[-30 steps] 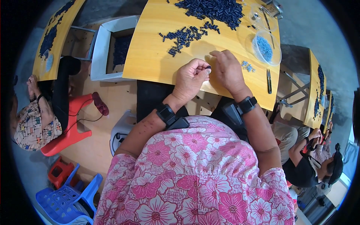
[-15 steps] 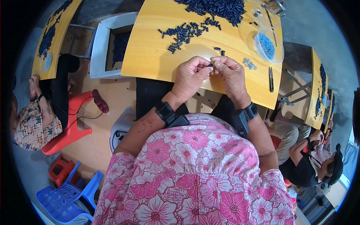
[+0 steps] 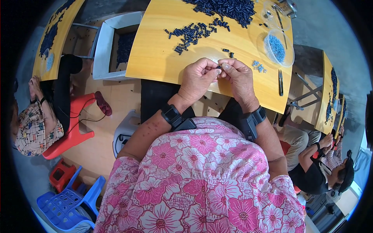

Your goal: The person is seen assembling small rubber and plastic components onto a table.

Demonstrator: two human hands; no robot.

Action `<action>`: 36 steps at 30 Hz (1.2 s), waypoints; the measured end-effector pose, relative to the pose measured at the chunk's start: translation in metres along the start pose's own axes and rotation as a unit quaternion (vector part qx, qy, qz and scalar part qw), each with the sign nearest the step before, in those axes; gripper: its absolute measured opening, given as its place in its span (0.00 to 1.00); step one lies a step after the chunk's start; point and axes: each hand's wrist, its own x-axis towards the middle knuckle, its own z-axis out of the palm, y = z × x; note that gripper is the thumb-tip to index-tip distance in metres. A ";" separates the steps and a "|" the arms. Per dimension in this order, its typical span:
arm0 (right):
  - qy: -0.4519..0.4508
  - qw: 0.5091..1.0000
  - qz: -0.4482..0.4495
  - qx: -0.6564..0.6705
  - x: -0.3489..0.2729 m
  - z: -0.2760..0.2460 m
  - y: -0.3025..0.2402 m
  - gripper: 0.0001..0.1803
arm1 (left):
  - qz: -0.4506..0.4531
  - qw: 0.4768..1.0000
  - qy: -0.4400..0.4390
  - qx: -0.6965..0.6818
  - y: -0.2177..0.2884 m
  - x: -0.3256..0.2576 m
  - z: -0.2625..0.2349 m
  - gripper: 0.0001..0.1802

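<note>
Above the near edge of the yellow table [image 3: 163,62], my left hand [image 3: 199,77] and my right hand [image 3: 239,75] meet with fingertips pinched together. Between them is a small dark cylindrical part [image 3: 219,67], mostly hidden by the fingers. Two loose dark cylinders [image 3: 231,55] lie just beyond my hands. To the right of my right hand sits a little group of clear-blue pieces [image 3: 259,66]. A clear round tub [image 3: 289,58] holds many light blue pieces [image 3: 276,48]. Black thread snips [image 3: 280,82] lie near the right edge.
A large heap of dark cylinders [image 3: 223,7] covers the far side, with a smaller spread [image 3: 190,35] nearer. A white-rimmed box [image 3: 101,50] stands left of the table. People work at tables on both sides. Red [image 3: 75,128] and blue plastic chairs [image 3: 64,209] stand at left.
Both hands stay in nearly the same place, fingers still pinched around the small dark part. The whole view has shifted very slightly.
</note>
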 end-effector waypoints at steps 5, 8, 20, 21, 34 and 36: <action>0.009 1.000 -0.002 -0.016 -0.001 0.000 0.001 0.07 | 0.001 1.000 -0.001 -0.001 0.000 0.000 0.001 0.03; 0.008 1.000 -0.003 -0.010 -0.001 0.000 0.002 0.07 | 0.005 1.000 -0.005 -0.008 0.003 -0.001 0.001 0.03; 0.001 1.000 -0.007 0.003 -0.002 -0.001 0.006 0.07 | -0.008 1.000 -0.003 -0.006 0.005 -0.001 0.000 0.03; 0.002 1.000 -0.008 -0.002 -0.002 -0.001 0.006 0.08 | -0.008 1.000 -0.002 -0.006 0.004 -0.001 0.000 0.03; 0.008 1.000 -0.003 0.003 -0.003 0.001 0.006 0.07 | 0.006 0.999 -0.011 -0.035 -0.005 -0.001 -0.002 0.03; 0.011 1.000 -0.007 -0.019 -0.001 0.000 0.006 0.08 | 0.005 0.999 -0.011 -0.033 -0.005 0.000 -0.002 0.03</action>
